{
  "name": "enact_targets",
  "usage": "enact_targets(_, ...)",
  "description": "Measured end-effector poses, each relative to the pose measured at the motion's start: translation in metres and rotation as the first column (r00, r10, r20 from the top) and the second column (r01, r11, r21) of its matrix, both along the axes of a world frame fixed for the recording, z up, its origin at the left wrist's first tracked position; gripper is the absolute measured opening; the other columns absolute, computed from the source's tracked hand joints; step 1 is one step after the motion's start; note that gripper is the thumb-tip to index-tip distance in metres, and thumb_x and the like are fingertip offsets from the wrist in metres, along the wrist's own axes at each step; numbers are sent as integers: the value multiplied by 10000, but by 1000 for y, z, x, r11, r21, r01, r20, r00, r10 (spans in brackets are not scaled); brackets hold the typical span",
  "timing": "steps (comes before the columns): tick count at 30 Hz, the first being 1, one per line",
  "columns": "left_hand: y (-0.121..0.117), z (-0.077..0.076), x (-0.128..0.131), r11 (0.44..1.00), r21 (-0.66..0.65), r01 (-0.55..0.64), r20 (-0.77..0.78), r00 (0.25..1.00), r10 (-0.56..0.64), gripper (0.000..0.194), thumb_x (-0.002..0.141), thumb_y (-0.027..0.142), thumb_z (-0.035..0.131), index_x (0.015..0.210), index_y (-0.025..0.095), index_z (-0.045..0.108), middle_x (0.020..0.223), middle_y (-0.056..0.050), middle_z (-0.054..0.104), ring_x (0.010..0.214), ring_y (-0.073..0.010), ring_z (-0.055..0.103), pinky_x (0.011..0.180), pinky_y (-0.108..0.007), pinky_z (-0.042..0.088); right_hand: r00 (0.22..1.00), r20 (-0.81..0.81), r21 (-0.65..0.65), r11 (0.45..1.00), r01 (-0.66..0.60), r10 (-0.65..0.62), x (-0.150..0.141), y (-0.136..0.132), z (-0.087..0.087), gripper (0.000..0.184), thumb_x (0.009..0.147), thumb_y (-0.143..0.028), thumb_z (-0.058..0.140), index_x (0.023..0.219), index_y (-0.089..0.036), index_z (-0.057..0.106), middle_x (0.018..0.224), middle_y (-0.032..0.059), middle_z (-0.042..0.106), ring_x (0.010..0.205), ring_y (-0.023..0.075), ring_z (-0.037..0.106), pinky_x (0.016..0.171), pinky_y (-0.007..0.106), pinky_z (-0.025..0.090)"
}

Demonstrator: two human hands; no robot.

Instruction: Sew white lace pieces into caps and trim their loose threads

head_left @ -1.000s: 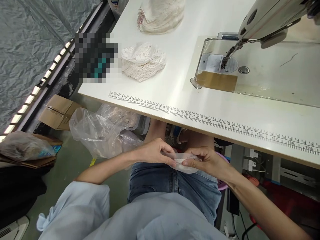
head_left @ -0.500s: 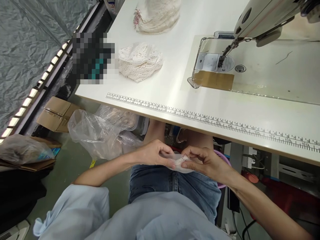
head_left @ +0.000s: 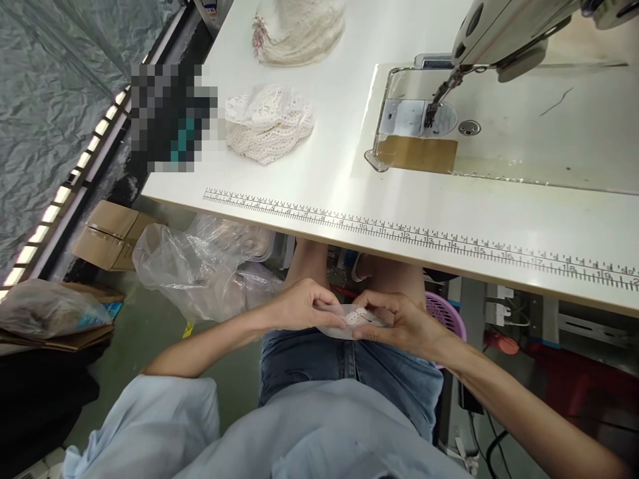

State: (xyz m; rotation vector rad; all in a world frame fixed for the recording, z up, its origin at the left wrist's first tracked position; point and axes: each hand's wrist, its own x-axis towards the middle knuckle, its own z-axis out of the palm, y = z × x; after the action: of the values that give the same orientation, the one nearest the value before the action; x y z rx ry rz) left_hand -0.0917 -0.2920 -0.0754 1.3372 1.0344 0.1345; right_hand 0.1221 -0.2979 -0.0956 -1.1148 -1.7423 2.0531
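Over my lap, a small piece of sheer white fabric with lace trim (head_left: 352, 317) is stretched between my two hands. My left hand (head_left: 308, 306) pinches its left end between thumb and fingers. On the other side, my right hand (head_left: 397, 319) grips the lacy part, thumb below and fingers curled above. Both hands are below the front edge of the white sewing table (head_left: 339, 186). A folded bundle of white eyelet lace (head_left: 269, 126) lies on the table, and behind it rests a larger cream fabric pile (head_left: 302, 33).
A sewing machine (head_left: 499, 40) occupies the table's right side. Along the front edge runs a printed ruler (head_left: 399, 233). Below stand a purple basket (head_left: 446, 319), a clear plastic bag (head_left: 200, 279) and a cardboard box (head_left: 112, 233). Cables hang at lower right.
The fabric has shifted slightly in my fingers, and my right hand has moved a little left. The camera view has turned slightly, so the table items appear further left.
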Motion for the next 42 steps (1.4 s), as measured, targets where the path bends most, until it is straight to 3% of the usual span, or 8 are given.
enact_targets(14, -5, -2, 0, 999, -1, -40, -48, 998, 40, 267, 725, 346, 658, 772, 87, 702, 599, 17, 584, 569, -77, 486, 516, -164, 331, 999, -11, 22, 999, 35, -35, 1, 1, 2, 284, 790, -446, 600, 748, -166, 615, 635, -24, 508, 561, 89, 398, 514, 223, 307)
enact_targets(20, -5, -1, 0, 998, -37, -53, -21, 998, 52, 237, 730, 327, 657, 777, 101, 715, 685, -15, 652, 600, -85, 517, 539, -164, 362, 1000, -2, 36, 999, -19, 20, 2, -2, -2, 248, 790, -414, 609, 835, -171, 605, 729, 3, 556, 643, 123, 476, 555, 231, 346)
enact_targets(27, -7, -4, -1, 999, 7, -38, -63, 997, 39, 242, 739, 327, 648, 756, 94, 710, 607, 10, 595, 547, -62, 436, 498, -163, 302, 998, 40, 60, 997, 54, -56, 1, -5, -3, 286, 786, -446, 596, 700, -173, 585, 635, -15, 524, 588, 110, 439, 518, 231, 313)
enact_targets(31, -9, 0, 0, 999, 18, -44, -53, 998, 45, 220, 751, 309, 637, 765, 101, 709, 633, 7, 614, 565, -66, 454, 511, -159, 319, 998, 30, 48, 997, 62, -63, 1, -6, -4, 317, 772, -471, 608, 681, -169, 582, 614, -23, 509, 576, 104, 423, 509, 227, 302)
enact_targets(37, -12, 6, 3, 996, 87, -23, -60, 998, 28, 207, 756, 305, 634, 793, 118, 714, 678, 1, 660, 601, -85, 526, 534, -160, 355, 999, -25, 37, 999, 33, -32, 2, -6, -4, 279, 783, -454, 611, 809, -177, 636, 710, -4, 587, 637, 121, 487, 564, 229, 350)
enact_targets(42, -12, 8, 6, 992, 126, -1, -99, 995, 14, 226, 759, 327, 625, 794, 123, 715, 695, -7, 675, 646, -104, 571, 557, -162, 370, 999, -38, 42, 999, 25, -23, 4, -6, -4, 274, 763, -439, 639, 771, -165, 630, 715, 7, 588, 654, 133, 505, 569, 237, 358)
